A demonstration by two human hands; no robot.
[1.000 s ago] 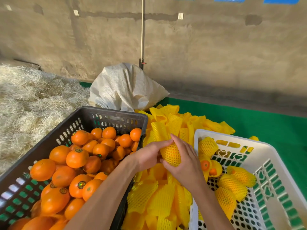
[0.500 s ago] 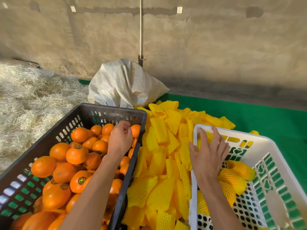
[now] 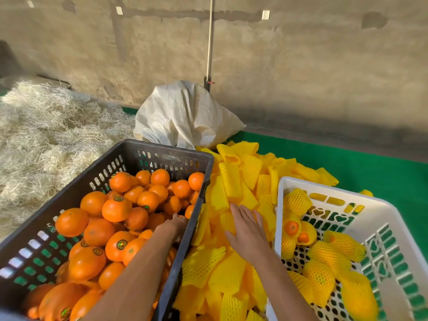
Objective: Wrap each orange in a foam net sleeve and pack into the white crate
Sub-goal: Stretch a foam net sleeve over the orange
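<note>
Left hand (image 3: 177,224): reached into the black crate (image 3: 166,148) at lower left of the frame, low against its right wall. Fingers were hidden among the fruit; whether they were spread or closed round an orange, I could not tell.
Right hand (image 3: 246,228): lay flat on the sleeve pile (image 3: 234,188) at centre frame, fingers straight and together, pressing on the foam, nothing pinched.
Oranges (image 3: 117,208): unwrapped, heaped in the black crate. Judged firm, round and fairly heavy, with smooth skin that might slip. Best cupped in the whole palm rather than pinched.
Sleeves: yellow foam net, loose between the two crates. Judged very light, soft and stretchy, likely to cling to each other. Best taken by one open end, so that the mouth could be spread over the fruit.
White crate (image 3: 379,206): lower right of the frame. Several wrapped oranges (image 3: 328,254) lay on its perforated floor, with much floor bare. Packing judged far from done.
Labels: small round stickers on many oranges, dark with a gold rim. Print too small to read.
Other: white woven sack (image 3: 183,114) behind the crates; straw (image 3: 46,135) at upper left; green mat (image 3: 370,165) under the pile.
</note>
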